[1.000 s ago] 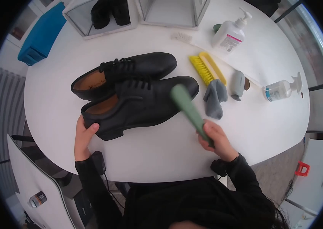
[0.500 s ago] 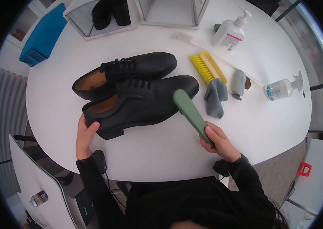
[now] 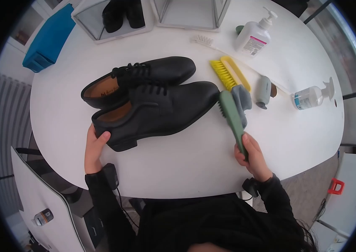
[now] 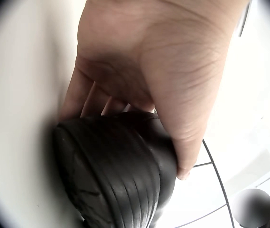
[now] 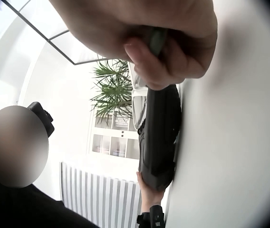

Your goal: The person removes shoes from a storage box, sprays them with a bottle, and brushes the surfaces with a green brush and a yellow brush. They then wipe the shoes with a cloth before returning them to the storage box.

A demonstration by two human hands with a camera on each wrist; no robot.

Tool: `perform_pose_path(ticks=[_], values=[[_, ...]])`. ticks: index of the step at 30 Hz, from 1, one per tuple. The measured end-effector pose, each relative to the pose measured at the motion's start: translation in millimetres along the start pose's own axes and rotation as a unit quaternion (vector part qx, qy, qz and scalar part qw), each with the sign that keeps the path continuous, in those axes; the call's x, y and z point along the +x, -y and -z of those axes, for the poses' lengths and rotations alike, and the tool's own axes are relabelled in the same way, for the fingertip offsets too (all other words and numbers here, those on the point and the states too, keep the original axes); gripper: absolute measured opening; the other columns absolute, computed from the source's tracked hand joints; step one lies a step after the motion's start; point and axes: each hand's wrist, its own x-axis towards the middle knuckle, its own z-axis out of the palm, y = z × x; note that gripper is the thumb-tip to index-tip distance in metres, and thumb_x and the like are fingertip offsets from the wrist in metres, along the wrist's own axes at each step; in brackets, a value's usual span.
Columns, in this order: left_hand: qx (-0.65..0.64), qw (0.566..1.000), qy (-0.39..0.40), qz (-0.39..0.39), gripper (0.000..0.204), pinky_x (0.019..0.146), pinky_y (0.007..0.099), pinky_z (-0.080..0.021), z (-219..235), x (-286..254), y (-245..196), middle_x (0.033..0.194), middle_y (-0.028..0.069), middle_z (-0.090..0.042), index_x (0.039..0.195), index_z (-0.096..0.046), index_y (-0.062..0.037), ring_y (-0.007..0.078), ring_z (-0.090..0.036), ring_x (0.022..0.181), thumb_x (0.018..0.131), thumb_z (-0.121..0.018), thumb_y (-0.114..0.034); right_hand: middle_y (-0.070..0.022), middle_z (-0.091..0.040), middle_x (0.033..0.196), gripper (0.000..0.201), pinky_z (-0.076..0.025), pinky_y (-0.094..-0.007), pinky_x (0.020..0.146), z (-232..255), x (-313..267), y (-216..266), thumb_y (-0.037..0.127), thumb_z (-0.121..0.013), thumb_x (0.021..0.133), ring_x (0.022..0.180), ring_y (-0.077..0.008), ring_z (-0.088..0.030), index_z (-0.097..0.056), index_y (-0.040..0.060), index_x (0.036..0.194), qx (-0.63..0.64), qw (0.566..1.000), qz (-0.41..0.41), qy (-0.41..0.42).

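Observation:
A black leather lace-up shoe (image 3: 157, 113) lies on the white table with its toe to the right. My left hand (image 3: 95, 147) grips it by the heel, thumb on the near side; the left wrist view shows the fingers (image 4: 75, 97) across the other side of the heel. My right hand (image 3: 253, 157) holds a green brush (image 3: 231, 113) by its handle, right of the shoe. The dark bristles face left, close by the toe tip. Behind lies the matching shoe (image 3: 165, 69), touching the front one.
A grey cloth (image 3: 244, 103) lies partly behind the green brush. Around it are a yellow brush (image 3: 237, 73), a long white brush (image 3: 255, 65), a grey object (image 3: 263, 92), a spray bottle (image 3: 306, 98) and a pump bottle (image 3: 251, 40). Clear-fronted boxes (image 3: 186, 14) stand at the back.
My right hand has moved right with the green brush, from over the front part of the near shoe to just past its toe. The left hand keeps its grip on the heel.

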Motion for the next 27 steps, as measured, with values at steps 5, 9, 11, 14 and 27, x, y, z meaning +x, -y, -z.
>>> perform_pose_path(ticks=[5, 9, 11, 14, 27], values=[[-0.004, 1.0, -0.001, 0.004, 0.073, 0.099, 0.0302, -0.039, -2.7, -2.1, -3.3, 0.119, 0.0079, -0.058, 0.13, -0.048, 0.0033, 0.0163, -0.052, 0.111, 0.079, -0.073, -0.044, -0.0008, -0.043, 0.061, 0.038, -0.023, -0.0194, 0.039, 4.0, -8.1, -0.8, 0.043, -0.035, 0.103, 0.042, -0.0044, -0.031, -0.045, 0.0076, 0.095, -0.034, 0.999, -0.02, 0.025], [-0.002, 1.0, 0.006, -0.009, 0.073, 0.099, 0.0301, -0.039, -2.6, 0.7, -2.6, 0.119, 0.0078, -0.058, 0.13, -0.048, 0.0033, 0.0166, -0.052, 0.111, 0.08, -0.073, -0.044, 0.0004, -0.043, 0.062, 0.038, -0.023, -0.0189, 0.039, 3.3, -6.0, 5.4, 0.044, -0.037, 0.102, 0.044, -0.0042, -0.032, -0.046, 0.0085, 0.092, -0.053, 0.998, -0.016, -0.004], [-0.004, 1.0, -0.002, 0.004, 0.073, 0.099, 0.0302, -0.038, -5.0, -2.5, -5.7, 0.119, 0.0081, -0.058, 0.13, -0.048, 0.0033, 0.0169, -0.053, 0.111, 0.079, -0.073, -0.043, 0.0008, -0.043, 0.061, 0.038, -0.023, -0.019, 0.039, 0.3, -11.2, 8.7, 0.044, -0.037, 0.102, 0.043, -0.0042, -0.031, -0.047, 0.0082, 0.092, -0.091, 0.995, -0.029, 0.017], [-0.002, 1.0, 0.002, 0.003, 0.073, 0.099, 0.0302, -0.038, -2.3, 0.7, -4.3, 0.12, 0.0083, -0.058, 0.13, -0.048, 0.0032, 0.017, -0.053, 0.111, 0.08, -0.073, -0.043, 0.0004, -0.043, 0.061, 0.038, -0.022, -0.0201, 0.038, 9.3, -2.5, 13.1, 0.043, -0.038, 0.102, 0.042, -0.0044, -0.031, -0.048, 0.0073, 0.092, -0.041, 0.998, 0.025, -0.047], [-0.014, 1.0, -0.001, 0.006, 0.07, 0.097, 0.0294, -0.04, -5.4, -2.2, -8.0, 0.119, 0.008, -0.059, 0.13, -0.048, 0.003, 0.0157, -0.053, 0.11, 0.08, -0.073, -0.039, 0.0021, -0.043, 0.061, 0.029, -0.023, -0.0189, 0.04, 5.3, -6.6, 22.1, 0.029, -0.042, 0.102, 0.043, -0.0033, -0.032, -0.051, 0.0047, 0.115, -0.128, 0.99, 0.009, 0.058]])
